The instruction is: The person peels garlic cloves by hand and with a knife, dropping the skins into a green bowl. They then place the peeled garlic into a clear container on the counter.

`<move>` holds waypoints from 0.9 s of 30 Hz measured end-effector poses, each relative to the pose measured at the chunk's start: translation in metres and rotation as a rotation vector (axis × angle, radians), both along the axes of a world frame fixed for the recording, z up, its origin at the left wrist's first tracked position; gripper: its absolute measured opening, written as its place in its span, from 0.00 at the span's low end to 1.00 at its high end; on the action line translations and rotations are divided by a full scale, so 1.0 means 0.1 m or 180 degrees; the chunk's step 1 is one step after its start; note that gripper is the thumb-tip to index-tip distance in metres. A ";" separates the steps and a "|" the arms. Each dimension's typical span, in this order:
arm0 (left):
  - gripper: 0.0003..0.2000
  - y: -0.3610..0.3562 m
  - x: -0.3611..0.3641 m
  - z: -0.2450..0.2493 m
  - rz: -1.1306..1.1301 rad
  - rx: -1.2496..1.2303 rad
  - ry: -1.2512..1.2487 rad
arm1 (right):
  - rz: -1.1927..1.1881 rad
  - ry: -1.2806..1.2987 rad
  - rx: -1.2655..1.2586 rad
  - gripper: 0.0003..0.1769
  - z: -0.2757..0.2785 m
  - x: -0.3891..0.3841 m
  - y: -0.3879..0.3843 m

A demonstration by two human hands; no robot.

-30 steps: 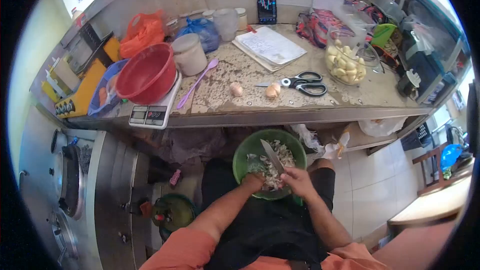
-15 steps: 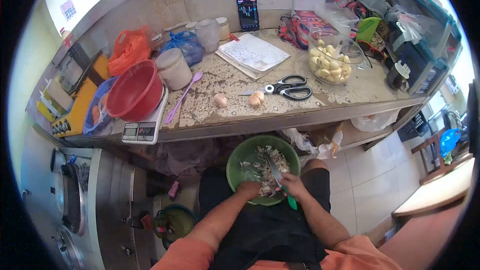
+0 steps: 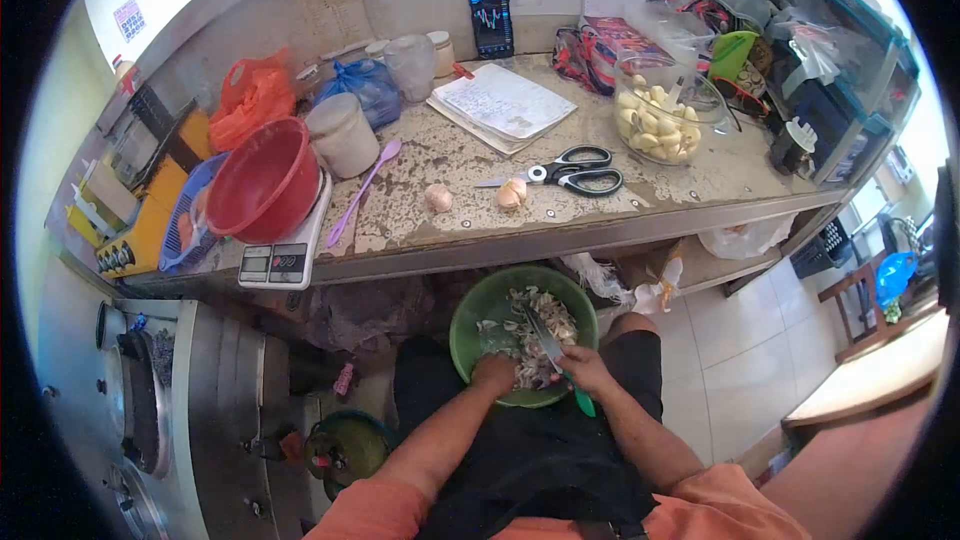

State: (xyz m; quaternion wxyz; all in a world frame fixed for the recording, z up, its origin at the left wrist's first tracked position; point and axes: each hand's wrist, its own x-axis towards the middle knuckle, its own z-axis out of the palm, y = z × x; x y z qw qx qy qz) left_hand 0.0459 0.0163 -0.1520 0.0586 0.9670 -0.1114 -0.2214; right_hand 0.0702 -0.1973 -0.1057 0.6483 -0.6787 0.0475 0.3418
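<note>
Working over the peelings with the knife looks like the step in hand. Right hand, at 4 o'clock in the green bowl, has its fingers wrapped on the knife, blade pointing to 11 o'clock above the peelings; can't tell if it touches them. Left hand, at 7 o'clock in the same bowl, is down by the peelings; fingers hidden, can't tell if open or gripping. Green bowl sits in front of the lap, below the counter. Next move probably calls for a firm hold on the knife, left fingers clear of its edge. Counts: one knife, one green bowl, peelings too many to count. On the counter, clock taken from the green bowl: two bulbs, at 11 and 12; one scissors, past 12; one glass bowl at 1, its cloves overlapping, no count; one red bowl on one scale, at 10; one spoon, between 10 and 11; one phone, at 12.
</note>
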 end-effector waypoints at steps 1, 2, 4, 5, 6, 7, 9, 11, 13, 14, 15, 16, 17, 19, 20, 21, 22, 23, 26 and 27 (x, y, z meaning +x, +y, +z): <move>0.15 0.03 0.02 -0.04 0.0022 -0.0057 0.0106 | -0.0004 0.0000 -0.0062 0.19 0.03 0.00 0.00; 0.15 0.06 0.05 -0.09 0.0043 -0.0114 0.0212 | -0.0020 -0.0041 -0.0077 0.19 0.05 -0.01 0.00; 0.14 0.09 0.05 -0.11 0.0298 -0.0403 0.0215 | -0.0050 -0.0114 -0.0098 0.20 0.08 -0.02 0.01; 0.13 0.10 0.05 -0.11 0.0536 -0.0634 0.0107 | -0.0081 -0.0055 -0.0081 0.20 0.05 -0.01 0.00; 0.13 0.11 0.05 -0.07 0.0777 -0.0861 -0.0003 | -0.0111 0.0004 -0.0062 0.21 0.02 0.01 0.00; 0.13 0.12 0.04 -0.02 0.0906 -0.0965 -0.0049 | -0.0139 0.0061 -0.0041 0.21 0.00 0.03 -0.01; 0.12 0.14 0.04 0.06 0.1164 -0.1170 -0.0142 | -0.0326 0.0105 -0.0004 0.21 -0.01 0.02 -0.01; 0.13 0.23 0.06 -0.08 0.1041 -0.1309 -0.0286 | -0.0431 0.0100 0.0066 0.21 0.02 0.00 -0.02; 0.14 0.24 0.05 0.06 0.1145 -0.1576 -0.0438 | -0.0456 0.0045 0.0168 0.20 0.09 -0.01 -0.02; 0.14 0.23 0.03 0.13 0.1312 -0.1771 -0.0518 | -0.0421 -0.0051 0.0126 0.20 0.13 -0.02 -0.03; 0.15 0.22 0.02 0.22 0.1478 -0.1965 -0.0599 | -0.0386 -0.0148 0.0084 0.19 0.19 -0.04 -0.03; 0.15 0.22 0.03 0.18 0.1726 -0.2466 -0.0485 | -0.0351 -0.0247 0.0042 0.19 0.21 -0.04 -0.02; 0.15 0.23 0.05 0.12 0.1975 -0.2967 -0.0365 | -0.0328 -0.0342 0.0005 0.19 0.21 -0.04 -0.01; 0.16 0.23 0.07 0.05 0.2302 -0.3851 -0.0103 | -0.0282 -0.0528 -0.0067 0.18 0.22 -0.05 0.04; 0.17 0.23 0.06 0.01 0.2380 -0.4234 0.0039 | -0.0311 -0.0864 -0.0087 0.17 0.22 -0.06 0.09; 0.17 0.22 0.05 -0.01 0.2456 -0.4617 0.0183 | -0.0338 -0.1201 -0.0107 0.17 0.25 -0.07 0.16; 0.17 0.18 0.03 0.10 0.2496 -0.4682 0.0148 | -0.0362 -0.1537 -0.0128 0.16 0.28 -0.06 0.22; 0.17 0.13 -0.02 0.21 0.2539 -0.4748 0.0113 | -0.0271 -0.1486 -0.0268 0.16 0.29 -0.04 0.27; 0.16 0.03 -0.09 0.38 0.2420 -0.4969 -0.0059 | -0.0003 -0.1506 -0.0571 0.17 0.29 0.02 0.37; 0.16 0.00 -0.10 0.40 0.2336 -0.5047 -0.0123 | 0.0079 -0.1621 -0.0596 0.17 0.26 0.04 0.39</move>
